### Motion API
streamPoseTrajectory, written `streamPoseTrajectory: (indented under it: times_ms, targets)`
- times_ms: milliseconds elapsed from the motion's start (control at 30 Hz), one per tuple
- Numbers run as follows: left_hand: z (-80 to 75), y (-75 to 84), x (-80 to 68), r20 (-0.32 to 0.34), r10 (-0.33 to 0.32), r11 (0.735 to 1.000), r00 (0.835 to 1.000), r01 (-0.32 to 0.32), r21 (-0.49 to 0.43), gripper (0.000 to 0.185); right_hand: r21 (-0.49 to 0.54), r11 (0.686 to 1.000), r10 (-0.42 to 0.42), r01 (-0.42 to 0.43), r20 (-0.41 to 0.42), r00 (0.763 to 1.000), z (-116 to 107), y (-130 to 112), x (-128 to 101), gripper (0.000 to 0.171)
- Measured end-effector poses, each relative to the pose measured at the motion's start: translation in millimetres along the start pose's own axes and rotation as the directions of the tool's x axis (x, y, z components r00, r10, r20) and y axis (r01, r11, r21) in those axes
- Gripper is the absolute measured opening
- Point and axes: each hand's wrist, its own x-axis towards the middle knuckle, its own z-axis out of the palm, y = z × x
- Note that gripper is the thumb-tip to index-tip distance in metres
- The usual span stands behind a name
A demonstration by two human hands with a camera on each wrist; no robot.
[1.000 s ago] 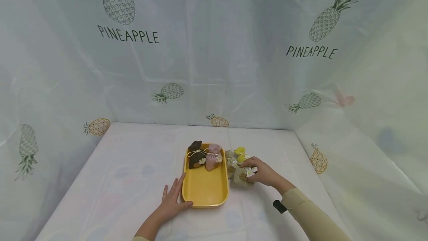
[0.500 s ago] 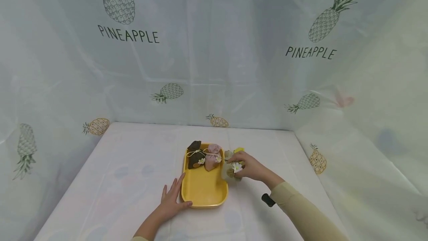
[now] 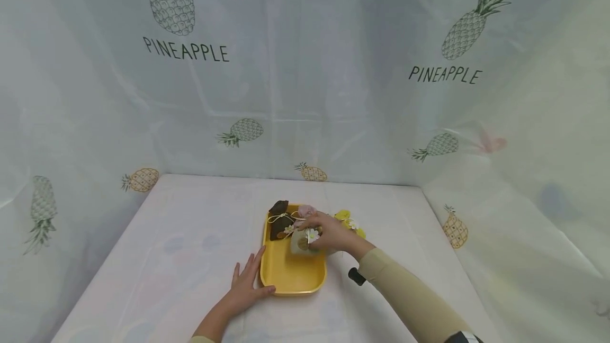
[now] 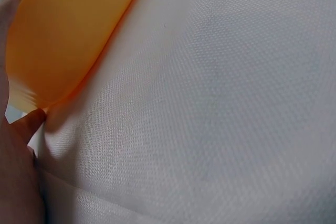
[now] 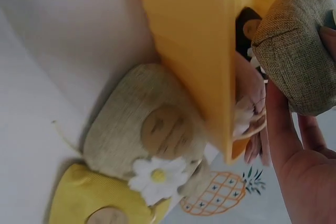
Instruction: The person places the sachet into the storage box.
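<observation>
A yellow tray lies on the white table; its side also fills the left wrist view and the right wrist view. My right hand holds a grey-green pouch over the tray's middle, the same pouch seen close in the right wrist view. A dark brown pouch and a pink pouch sit at the tray's far end. My left hand rests flat on the table, touching the tray's near left corner.
Right of the tray lie a beige pouch with a daisy and a yellow pouch, the latter also in the right wrist view. Pineapple-print sheets wall the table on three sides. A black wrist mount sits under my right forearm.
My right hand lifted the grey-green pouch from the group right of the tray and carried it left over the tray. The left hand stayed put.
</observation>
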Motion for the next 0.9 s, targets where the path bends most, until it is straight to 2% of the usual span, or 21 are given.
streamPoseTrajectory:
  times_ms: [200, 367, 467, 700, 900]
  targets:
    - [1.3, -3.0, 2.0, 0.006, 0.014, 1.000, 1.000, -0.014, -0.004, 0.103, 0.024, 0.999, 0.023, -0.024, 0.057, 0.998, 7.0, -10.2, 15.4, 0.045]
    - [0.5, -4.5, 1.9, 0.003, 0.018, 1.000, 1.000, -0.018, -0.012, 0.103, -0.061, 0.998, 0.009, -0.006, 0.047, 0.999, 15.1, -13.0, 32.5, 0.044]
    - [-0.6, -4.1, 1.2, -0.004, 0.018, 1.000, 1.000, -0.018, -0.016, 0.102, -0.074, 0.997, -0.011, 0.014, 0.041, 0.999, 20.4, -14.4, 42.4, 0.043]
    - [-0.3, -3.2, -1.4, -0.028, 0.041, 0.999, 0.999, -0.041, -0.030, 0.101, -0.151, 0.988, 0.009, -0.001, 0.048, 0.999, 30.9, -21.2, 55.7, 0.040]
    - [0.3, -5.6, 0.4, -0.007, 0.018, 1.000, 1.000, -0.018, -0.021, 0.102, -0.195, 0.980, 0.035, -0.025, 0.049, 0.998, 37.5, -23.2, 62.2, 0.038]
